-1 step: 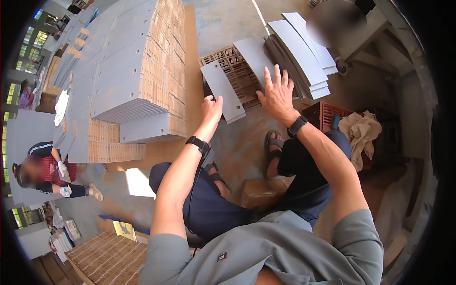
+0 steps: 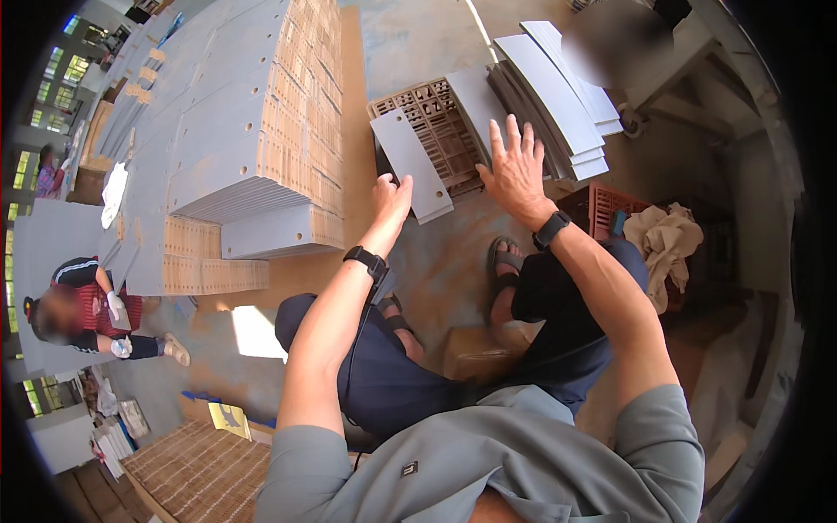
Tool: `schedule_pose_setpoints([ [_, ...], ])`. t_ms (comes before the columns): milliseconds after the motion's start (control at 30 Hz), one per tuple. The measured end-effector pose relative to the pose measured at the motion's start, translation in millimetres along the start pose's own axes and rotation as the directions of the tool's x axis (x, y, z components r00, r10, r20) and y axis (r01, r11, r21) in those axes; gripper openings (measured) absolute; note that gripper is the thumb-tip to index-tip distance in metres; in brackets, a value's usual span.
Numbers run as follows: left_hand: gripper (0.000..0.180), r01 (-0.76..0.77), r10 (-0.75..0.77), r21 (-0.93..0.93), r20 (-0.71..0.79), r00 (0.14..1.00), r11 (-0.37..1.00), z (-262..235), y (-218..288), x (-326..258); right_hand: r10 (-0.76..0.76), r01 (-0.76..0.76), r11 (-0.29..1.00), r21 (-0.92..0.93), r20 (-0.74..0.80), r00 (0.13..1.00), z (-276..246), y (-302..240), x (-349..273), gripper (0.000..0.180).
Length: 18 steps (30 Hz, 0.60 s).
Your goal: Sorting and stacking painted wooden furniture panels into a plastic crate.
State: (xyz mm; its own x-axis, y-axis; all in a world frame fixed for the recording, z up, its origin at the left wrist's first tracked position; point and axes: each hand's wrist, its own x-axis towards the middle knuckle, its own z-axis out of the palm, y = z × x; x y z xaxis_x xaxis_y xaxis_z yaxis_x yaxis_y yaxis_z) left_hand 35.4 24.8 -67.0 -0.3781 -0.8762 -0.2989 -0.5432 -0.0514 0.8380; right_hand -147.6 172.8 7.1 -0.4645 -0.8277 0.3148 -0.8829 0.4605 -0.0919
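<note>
My left hand (image 2: 391, 200) is closed on the near left edge of a thin grey board (image 2: 408, 161) with a hole toward each end. At least one more board edge shows beneath it. My right hand (image 2: 519, 179) is open, its fingers stretched and spread against the near side of a leaning row of grey boards (image 2: 549, 96). Whether its fingertips press on the boards is hard to tell. Between the hands, a brown slatted plastic crate (image 2: 429, 112) lies under the boards, its grid partly exposed.
Tall stacks of grey-faced boards (image 2: 214, 135) rise on the left. By my right knee are a red crate (image 2: 604, 209) and crumpled beige cloth (image 2: 663, 235). A cardboard box (image 2: 475, 351) lies between my feet. A co-worker (image 2: 83, 305) in gloves sits at far left.
My right hand and the nearest board of the leaning row have shifted slightly right, exposing more of the crate. My left hand keeps its hold on the holed board.
</note>
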Motion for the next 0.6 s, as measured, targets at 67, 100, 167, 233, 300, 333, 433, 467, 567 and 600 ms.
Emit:
schedule_pose_setpoints([
  [67,0.059,0.064,-0.064,0.077,-0.003,0.998,0.995,3.0,3.1,-1.9,-0.124,0.131,0.986,0.101,-0.075,0.989,-7.4,-2.1,2.2,0.067],
  [100,0.059,0.067,-0.067,0.082,-0.013,0.998,0.994,1.6,-3.8,1.0,-0.187,0.176,0.932,0.317,0.004,0.982,-9.2,-9.6,2.6,0.062],
  [167,0.056,0.000,0.003,0.180,-0.019,1.000,0.984,8.3,-21.6,10.4,-0.159,0.011,0.824,0.566,0.213,0.964,7.4,-28.2,-7.6,0.061],
  [233,0.054,0.020,-0.019,0.173,-0.004,1.000,0.985,17.9,-27.6,12.4,-0.093,-0.153,0.817,0.556,0.389,0.917,44.9,-36.1,-15.9,0.066],
  [300,0.053,0.040,-0.042,0.167,0.004,0.999,0.985,20.3,-27.8,13.0,-0.099,-0.135,0.842,0.522,0.395,0.913,70.5,-40.1,-15.1,0.065],
  [333,0.053,0.064,-0.070,0.136,0.036,0.997,0.989,18.2,-27.3,13.1,-0.129,-0.174,0.812,0.558,0.461,0.878,78.7,-43.2,-10.4,0.061],
  [433,0.054,0.114,-0.120,0.070,0.091,0.989,0.991,16.5,-25.0,6.0,-0.143,-0.149,0.811,0.566,0.438,0.888,96.2,-56.8,-11.2,0.041],
  [467,0.055,0.140,-0.142,0.033,0.116,0.983,0.990,15.8,-21.6,3.0,-0.114,-0.175,0.816,0.551,0.449,0.886,99.0,-60.2,-11.3,0.041],
  [567,0.062,0.149,-0.147,-0.001,0.156,0.977,0.989,9.8,-23.7,6.2,-0.073,-0.230,0.791,0.566,0.461,0.884,97.0,-65.5,-9.9,0.038],
  [600,0.062,0.151,-0.149,-0.002,0.152,0.977,0.989,8.9,-24.7,7.5,-0.055,-0.263,0.761,0.593,0.463,0.885,94.8,-66.2,-8.8,0.036],
])
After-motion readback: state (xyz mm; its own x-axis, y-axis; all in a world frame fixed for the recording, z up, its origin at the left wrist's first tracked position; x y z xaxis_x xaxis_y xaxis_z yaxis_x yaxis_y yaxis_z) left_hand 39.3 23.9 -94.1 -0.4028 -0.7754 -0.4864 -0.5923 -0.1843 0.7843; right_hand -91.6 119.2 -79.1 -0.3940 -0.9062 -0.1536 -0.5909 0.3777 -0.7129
